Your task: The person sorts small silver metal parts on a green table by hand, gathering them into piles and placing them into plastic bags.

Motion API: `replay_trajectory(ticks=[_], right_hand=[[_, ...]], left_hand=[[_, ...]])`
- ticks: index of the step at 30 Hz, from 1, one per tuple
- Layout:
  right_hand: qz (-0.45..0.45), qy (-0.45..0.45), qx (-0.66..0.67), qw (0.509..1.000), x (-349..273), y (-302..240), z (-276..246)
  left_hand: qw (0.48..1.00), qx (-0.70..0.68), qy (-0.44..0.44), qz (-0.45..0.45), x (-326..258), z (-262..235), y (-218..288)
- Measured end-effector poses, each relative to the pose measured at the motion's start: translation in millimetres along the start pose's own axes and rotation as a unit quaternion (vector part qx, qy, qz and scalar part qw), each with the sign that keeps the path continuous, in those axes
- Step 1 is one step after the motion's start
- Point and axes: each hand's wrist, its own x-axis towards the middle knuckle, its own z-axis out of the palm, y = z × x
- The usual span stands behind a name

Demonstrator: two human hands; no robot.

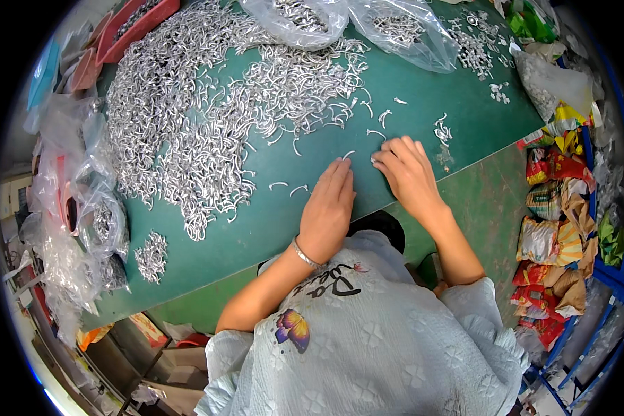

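Silver curved metal pieces lie in a broad pile (187,104) over the left and middle of the green table (215,270). My left hand (328,211) rests low over the near part of the table, its fingers long and pressed together. One curved metal piece (349,154) sticks out at its fingertips. Just to the right, my right hand (409,173) has its fingers bent and closed toward the thumb; what lies between them is too small to make out. Another loose curved piece (376,134) lies just beyond the right fingers.
Clear plastic bags (416,41) of metal parts stand at the far edge. Small heaps lie on the left (151,258) and right (442,130). A red bin (135,31) is at the far left. Colourful packets (548,239) hang on a blue rack at right.
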Motion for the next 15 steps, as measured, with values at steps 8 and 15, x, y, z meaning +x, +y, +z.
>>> replay_trajectory(ticks=[8,15], right_hand=[[0.124,0.095,-0.092,0.983,-20.0,42.6,-20.3],[0.086,0.085,-0.051,0.991,-4.6,31.9,-8.0]], left_hand=[[1.0,0.004,-0.005,-0.006,1.4,2.8,0.9],[1.0,-0.007,-0.014,-0.005,3.6,0.3,2.4]])
